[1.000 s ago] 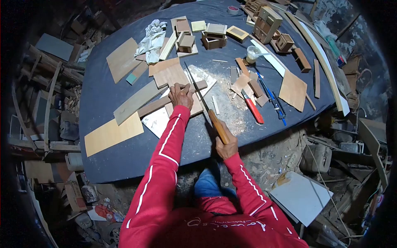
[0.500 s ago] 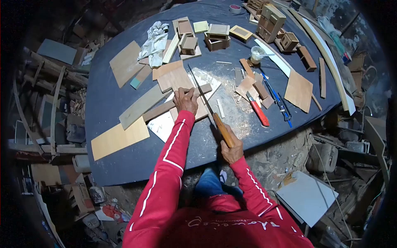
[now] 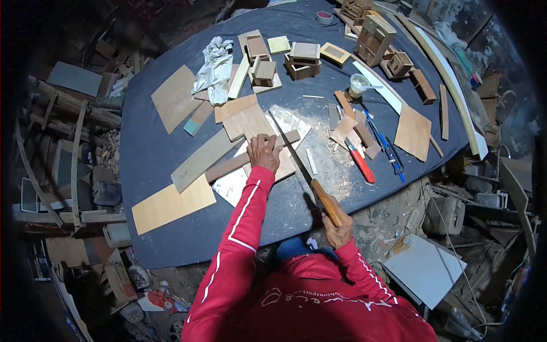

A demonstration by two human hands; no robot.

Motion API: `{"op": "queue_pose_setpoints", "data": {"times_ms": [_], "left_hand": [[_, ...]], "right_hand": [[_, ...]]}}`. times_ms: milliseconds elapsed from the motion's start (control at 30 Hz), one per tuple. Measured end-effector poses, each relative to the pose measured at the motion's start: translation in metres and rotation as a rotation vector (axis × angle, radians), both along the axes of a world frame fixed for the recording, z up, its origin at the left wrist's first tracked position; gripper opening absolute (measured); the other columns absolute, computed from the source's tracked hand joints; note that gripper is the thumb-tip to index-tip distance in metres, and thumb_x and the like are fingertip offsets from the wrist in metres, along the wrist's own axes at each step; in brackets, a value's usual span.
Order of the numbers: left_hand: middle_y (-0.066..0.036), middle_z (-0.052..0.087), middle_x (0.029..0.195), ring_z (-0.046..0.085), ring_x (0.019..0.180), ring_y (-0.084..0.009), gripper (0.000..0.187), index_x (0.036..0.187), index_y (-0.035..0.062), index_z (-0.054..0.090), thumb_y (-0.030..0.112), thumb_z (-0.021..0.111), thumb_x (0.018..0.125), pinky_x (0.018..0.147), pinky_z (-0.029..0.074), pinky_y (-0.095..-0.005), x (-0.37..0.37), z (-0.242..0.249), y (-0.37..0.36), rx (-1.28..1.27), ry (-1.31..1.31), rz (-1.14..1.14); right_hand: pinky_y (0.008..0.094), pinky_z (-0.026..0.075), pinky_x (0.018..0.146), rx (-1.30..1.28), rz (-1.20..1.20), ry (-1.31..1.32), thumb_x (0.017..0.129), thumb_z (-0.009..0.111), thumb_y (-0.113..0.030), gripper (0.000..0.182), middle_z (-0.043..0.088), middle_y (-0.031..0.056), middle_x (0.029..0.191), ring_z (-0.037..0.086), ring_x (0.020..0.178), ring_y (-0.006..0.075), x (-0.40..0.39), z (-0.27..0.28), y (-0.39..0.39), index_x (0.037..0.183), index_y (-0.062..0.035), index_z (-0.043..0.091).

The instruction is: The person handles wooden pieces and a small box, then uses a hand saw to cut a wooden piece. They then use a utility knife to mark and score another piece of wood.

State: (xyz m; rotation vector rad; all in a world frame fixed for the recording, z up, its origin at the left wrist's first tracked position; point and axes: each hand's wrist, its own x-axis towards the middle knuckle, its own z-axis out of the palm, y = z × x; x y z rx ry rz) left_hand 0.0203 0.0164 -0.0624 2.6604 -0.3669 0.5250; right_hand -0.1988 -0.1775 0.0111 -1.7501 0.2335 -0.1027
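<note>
Head view: left hand (image 3: 264, 153) is pressing spread fingers on the wooden strip (image 3: 250, 157) lying on the tabletop (image 3: 148, 142); right hand (image 3: 339, 231), fingers wrapped tight, is gripping the handsaw (image 3: 310, 174), now drawn further back.

- Under the left hand (image 3: 264, 153): a dark wooden strip (image 3: 250, 157), matt, lying on a paler panel of plain wood (image 3: 249, 121).
- In the right hand (image 3: 340, 230): a saw (image 3: 302, 167) with thin dull grey metal blade and smooth, slightly glossy orange-brown wooden handle.
- Beneath both hands: a dark matt tabletop (image 3: 154, 148), dusted with pale sawdust near the blade.
- Left of the left hand: a light, smooth plywood sheet (image 3: 173, 204).
- Beyond the left hand: crumpled white cloth (image 3: 215, 69).
- Right of the blade: a red, glossy plastic-looking knife handle (image 3: 362, 165).
- Sleeves (image 3: 239, 228): red fabric with white piping.
</note>
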Motion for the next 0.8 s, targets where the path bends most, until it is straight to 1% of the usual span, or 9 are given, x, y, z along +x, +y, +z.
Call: {"op": "queue_pose_setpoints", "data": {"times_ms": [33,100,233,367,433,500,533,700,800], "left_hand": [[-0.009,0.055,0.1,0.048,0.1,-0.0295,0.034,0.111,0.0105,0.066,0.021,0.072,0.079,0.088,0.038,-0.0449,0.001,0.007,0.0,0.032,0.063,-0.023],[-0.01,0.055,0.098,0.05,0.097,-0.0295,0.03,0.107,0.0086,0.065,0.02,0.07,0.08,0.084,0.04,-0.0442,0.004,0.009,0.003,0.066,0.031,-0.057],[-0.011,0.053,0.088,0.053,0.088,-0.0287,0.017,0.089,0.0042,0.061,0.02,0.065,0.084,0.073,0.046,-0.0413,0.023,0.008,0.017,0.165,-0.073,-0.238],[-0.013,0.053,0.081,0.055,0.08,-0.0299,0.016,0.081,0.0042,0.057,0.019,0.063,0.085,0.065,0.049,-0.0419,0.042,0.01,0.025,0.181,-0.063,-0.264],[-0.012,0.053,0.083,0.055,0.083,-0.0299,0.016,0.083,0.0049,0.057,0.02,0.063,0.085,0.067,0.048,-0.0418,0.049,0.008,0.026,0.182,-0.025,-0.232],[-0.011,0.052,0.084,0.055,0.085,-0.0299,0.016,0.084,0.0055,0.058,0.02,0.063,0.086,0.069,0.048,-0.0418,0.055,0.006,0.03,0.189,0.018,-0.192],[-0.011,0.053,0.087,0.054,0.087,-0.0297,0.016,0.086,0.0063,0.058,0.021,0.063,0.086,0.07,0.047,-0.0425,0.057,0.007,0.029,0.178,-0.014,-0.167],[-0.009,0.052,0.094,0.052,0.094,-0.0293,0.018,0.092,0.0088,0.058,0.025,0.063,0.086,0.077,0.042,-0.0436,0.051,0.007,0.019,0.143,-0.008,-0.035],[-0.009,0.054,0.097,0.05,0.098,-0.0293,0.018,0.094,0.0108,0.061,0.026,0.063,0.086,0.082,0.039,-0.0459,0.042,-0.001,0.005,0.049,0.007,0.147]], "right_hand": [[0.0259,0.043,0.095,-0.002,-0.002,-0.001,0.082,0.058,0.002,0.051,0.063,0.0103,0.12,0.059,0.109,0.0162,0.002,0.002,0.0,0.132,0.0018,0.053],[0.025,0.048,0.08,-0.114,-0.039,-0.118,0.083,0.054,0.001,0.048,0.068,0.0124,0.104,0.065,0.089,0.0149,0.005,0.006,0.003,0.131,-0.0046,0.054],[0.0241,0.048,0.08,-0.132,0.003,-0.098,0.083,0.055,0.001,0.048,0.066,0.012,0.109,0.064,0.091,0.013,0.01,0.008,0.001,0.13,-0.0033,0.054],[0.0244,0.047,0.088,-0.089,0.009,-0.114,0.081,0.054,0.003,0.047,0.066,0.0114,0.112,0.063,0.1,0.0162,0.024,0.014,0.008,0.127,0.0002,0.057],[0.024,0.047,0.087,-0.084,-0.002,-0.146,0.081,0.053,0.003,0.048,0.066,0.0109,0.11,0.064,0.099,0.016,0.031,0.006,0.01,0.128,-0.0008,0.056],[0.0188,0.045,0.074,0.121,0.024,-0.014,0.083,0.054,0.002,0.049,0.063,0.0073,0.112,0.059,0.093,0.007,0.039,0.002,0.012,0.132,0.0003,0.052],[0.0188,0.045,0.074,0.122,0.028,-0.013,0.083,0.054,0.002,0.049,0.063,0.0073,0.112,0.059,0.093,0.007,0.043,0.0,0.014,0.132,0.0003,0.052],[0.0214,0.048,0.075,-0.175,0.009,-0.073,0.082,0.057,0.0,0.053,0.067,0.0082,0.098,0.062,0.082,0.01,0.053,-0.013,0.015,0.134,-0.0059,0.053],[0.0231,0.049,0.078,-0.178,-0.024,-0.132,0.081,0.057,-0.001,0.054,0.068,0.0113,0.098,0.064,0.084,0.0109,0.056,-0.019,0.014,0.134,-0.01,0.054]]}}
